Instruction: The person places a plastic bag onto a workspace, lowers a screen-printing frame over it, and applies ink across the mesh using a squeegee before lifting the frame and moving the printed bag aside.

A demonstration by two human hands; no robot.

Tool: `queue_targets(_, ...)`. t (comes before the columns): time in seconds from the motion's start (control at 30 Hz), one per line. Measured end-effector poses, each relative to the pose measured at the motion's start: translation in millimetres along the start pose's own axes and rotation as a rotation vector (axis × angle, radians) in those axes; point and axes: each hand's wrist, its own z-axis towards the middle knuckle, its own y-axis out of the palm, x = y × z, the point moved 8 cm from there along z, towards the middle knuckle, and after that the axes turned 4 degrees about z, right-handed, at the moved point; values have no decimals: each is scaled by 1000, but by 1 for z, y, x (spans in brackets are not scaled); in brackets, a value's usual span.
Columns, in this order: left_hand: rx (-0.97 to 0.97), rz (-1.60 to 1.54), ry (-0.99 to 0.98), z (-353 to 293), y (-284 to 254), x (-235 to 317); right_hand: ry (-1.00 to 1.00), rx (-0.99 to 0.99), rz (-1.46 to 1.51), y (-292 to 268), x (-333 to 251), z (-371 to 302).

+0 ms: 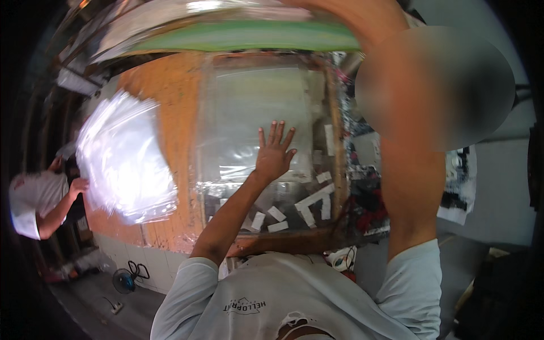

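Observation:
My left hand (274,157) lies flat, fingers spread, on a clear plastic sheet (249,107) on the framed work surface. Wrinkles and glare run along the sheet's near edge, just left of the hand. Nothing is held in it. My right arm (412,187) is raised along the right side and bends left across the top of the view; its hand is beyond the upper edge. Several short white strips (277,213) lie on the near part of the framed surface, with an L-shaped group of them by the near right corner.
A stack of clear plastic bags (127,164) covers the left of the orange-brown table (178,113). At the far left another person's hand (79,186) is at the stack's edge. A green panel (243,37) spans the back. A stained ledge (362,164) borders the right.

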Motion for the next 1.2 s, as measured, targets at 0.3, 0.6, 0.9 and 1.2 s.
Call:
queue_targets(0.3,23,-40,-227,-35,-6,7,-170,20,33,-1,11,-6)
queue_targets(0.6,14,35,-175,-83,-5,25,-230,34,2,2,1,-13)
queue_targets(0.9,25,72,-135,-87,-1,24,-166,37,141,5,4,-16)
queue_targets(1.2,30,-4,-120,-89,-3,23,9,325,-136,9,-15,-32)
